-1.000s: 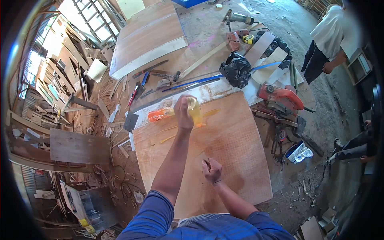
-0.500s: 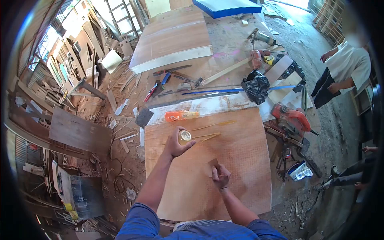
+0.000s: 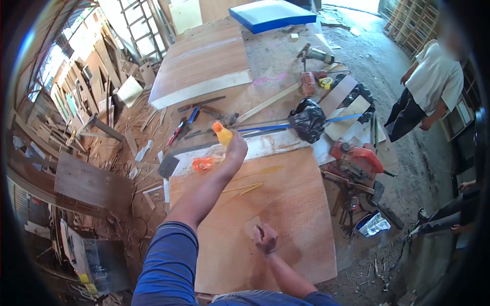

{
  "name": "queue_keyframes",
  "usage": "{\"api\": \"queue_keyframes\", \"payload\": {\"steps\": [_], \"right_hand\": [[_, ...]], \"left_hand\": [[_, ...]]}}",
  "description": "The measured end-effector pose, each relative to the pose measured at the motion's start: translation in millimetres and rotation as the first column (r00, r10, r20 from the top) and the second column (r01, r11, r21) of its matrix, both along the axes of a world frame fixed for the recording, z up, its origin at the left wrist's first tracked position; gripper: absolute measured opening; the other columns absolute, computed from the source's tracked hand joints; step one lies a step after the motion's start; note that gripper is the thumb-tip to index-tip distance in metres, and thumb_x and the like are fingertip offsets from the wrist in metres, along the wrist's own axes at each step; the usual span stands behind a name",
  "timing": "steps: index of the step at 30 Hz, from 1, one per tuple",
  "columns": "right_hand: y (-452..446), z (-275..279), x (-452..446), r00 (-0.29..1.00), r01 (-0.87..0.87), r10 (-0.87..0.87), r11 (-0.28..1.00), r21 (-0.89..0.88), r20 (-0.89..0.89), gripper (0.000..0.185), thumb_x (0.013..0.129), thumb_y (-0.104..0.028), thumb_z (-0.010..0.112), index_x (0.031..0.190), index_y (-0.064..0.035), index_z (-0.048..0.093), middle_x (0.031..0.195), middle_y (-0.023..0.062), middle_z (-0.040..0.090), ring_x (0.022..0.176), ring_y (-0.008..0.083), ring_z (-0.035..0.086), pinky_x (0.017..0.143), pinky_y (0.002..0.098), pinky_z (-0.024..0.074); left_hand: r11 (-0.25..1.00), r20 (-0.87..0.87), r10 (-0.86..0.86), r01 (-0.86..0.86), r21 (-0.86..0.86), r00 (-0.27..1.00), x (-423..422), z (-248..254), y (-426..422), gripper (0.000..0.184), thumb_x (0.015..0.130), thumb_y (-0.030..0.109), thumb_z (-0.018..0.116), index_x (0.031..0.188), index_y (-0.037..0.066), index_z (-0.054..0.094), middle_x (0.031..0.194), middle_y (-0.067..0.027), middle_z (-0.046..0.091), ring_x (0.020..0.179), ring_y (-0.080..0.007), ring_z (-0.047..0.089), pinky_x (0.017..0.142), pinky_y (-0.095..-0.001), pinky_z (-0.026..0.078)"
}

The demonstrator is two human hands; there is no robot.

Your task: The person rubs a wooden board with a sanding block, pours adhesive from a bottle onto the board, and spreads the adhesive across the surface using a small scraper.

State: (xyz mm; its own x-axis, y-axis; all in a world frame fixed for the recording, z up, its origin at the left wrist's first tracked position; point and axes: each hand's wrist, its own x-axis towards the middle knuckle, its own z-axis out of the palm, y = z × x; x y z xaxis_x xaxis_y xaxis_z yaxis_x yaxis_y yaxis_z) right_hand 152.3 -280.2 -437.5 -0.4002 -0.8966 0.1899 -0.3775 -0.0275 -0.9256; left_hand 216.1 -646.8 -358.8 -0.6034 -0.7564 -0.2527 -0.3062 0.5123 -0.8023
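My left hand (image 3: pixel 236 149) is wrapped around a yellow glue bottle (image 3: pixel 223 135) with an orange tip, raised over the far edge of a wooden panel (image 3: pixel 219 245). The tip points up and away from me. My right hand (image 3: pixel 267 238) pinches a thin, flat brown piece (image 3: pixel 250 226) against the panel's surface. Thin yellow streaks of glue (image 3: pixel 247 189) lie on the wood between both hands. Behind them, an orange-and-clear bottle (image 3: pixel 203 163) rests on its side on a white-smeared strip.
A red power saw (image 3: pixel 357 158), a black plastic bag (image 3: pixel 307 120) and a drill (image 3: pixel 308 82) lie to the right. Pliers (image 3: pixel 177 131) and a second panel (image 3: pixel 199 66) are farther back. A person (image 3: pixel 434 84) stands at the right; part of another shows below.
My left hand has moved forward and turned the glue bottle, so its orange tip now shows. My right hand keeps the flat piece at the panel. The view has shifted.
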Motion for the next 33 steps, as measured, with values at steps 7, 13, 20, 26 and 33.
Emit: {"api": "queue_keyframes", "payload": {"steps": [7, 13, 20, 26, 33], "right_hand": [[-3.7, 1.0, -1.0, 0.999, 0.033, -0.030, 0.996, -0.079, 0.037, 0.016, 0.089, -0.019, 0.070, 0.080, -0.0065, 0.067, 0.067, 0.0136, 0.062, 0.058, 0.0307, 0.063, 0.056, 0.0413, 0.0501], [-3.3, 6.7, -1.4, 0.999, 0.030, -0.029, 0.996, -0.079, 0.020, 0.015, 0.089, -0.018, 0.070, 0.080, -0.0068, 0.066, 0.066, 0.0134, 0.060, 0.057, 0.0302, 0.062, 0.055, 0.0411, 0.0495], [-1.6, 8.9, -1.1, 1.000, 0.018, -0.018, 1.000, -0.016, 0.019, 0.009, 0.089, -0.015, 0.069, 0.085, -0.0062, 0.069, 0.071, 0.0143, 0.063, 0.062, 0.0322, 0.064, 0.058, 0.0428, 0.0503], [0.4, -4.0, 1.2, 1.000, 0.014, -0.014, 1.000, 0.003, -0.008, 0.011, 0.089, -0.015, 0.069, 0.090, -0.0045, 0.070, 0.073, 0.0148, 0.067, 0.063, 0.0298, 0.067, 0.061, 0.0400, 0.0528], [-1.3, -6.2, 2.1, 0.999, 0.023, -0.024, 0.999, -0.038, -0.024, 0.012, 0.088, -0.014, 0.069, 0.095, -0.0039, 0.072, 0.076, 0.0148, 0.069, 0.064, 0.0279, 0.069, 0.063, 0.0382, 0.0541]], "left_hand": [[0.997, 0.087, -0.009, 0.002, 0.077, 0.996, -50.5, -52.3, -11.3, 0.029, 0.097, 0.023, 0.058, 0.114, 0.012, 0.078, 0.114, -0.0081, 0.074, 0.111, -0.0337, 0.065, 0.100, -0.0602, 0.041], [0.997, 0.114, -0.067, 0.071, -0.025, 0.991, -45.5, -66.8, -12.2, 0.034, 0.097, 0.020, 0.055, 0.120, 0.002, 0.073, 0.116, -0.0164, 0.072, 0.114, -0.0368, 0.065, 0.108, -0.0633, 0.039], [0.878, -0.633, 0.129, 0.209, 0.430, 0.763, 9.2, 20.6, 83.5, 0.023, 0.092, 0.013, 0.057, 0.109, 0.003, 0.069, 0.109, -0.0186, 0.070, 0.109, -0.0372, 0.066, 0.107, -0.0495, 0.046], [0.969, -0.814, 0.180, 0.041, 0.242, 0.552, 139.7, 5.6, 57.6, 0.023, 0.091, 0.008, 0.058, 0.113, 0.007, 0.065, 0.108, -0.0134, 0.069, 0.105, -0.0332, 0.066, 0.096, -0.0471, 0.051], [0.886, -0.788, 0.464, -0.230, 0.404, 0.404, 196.7, -24.2, 18.5, 0.034, 0.094, 0.016, 0.060, 0.128, 0.009, 0.061, 0.116, -0.0143, 0.069, 0.111, -0.0346, 0.065, 0.094, -0.0481, 0.053]]}}
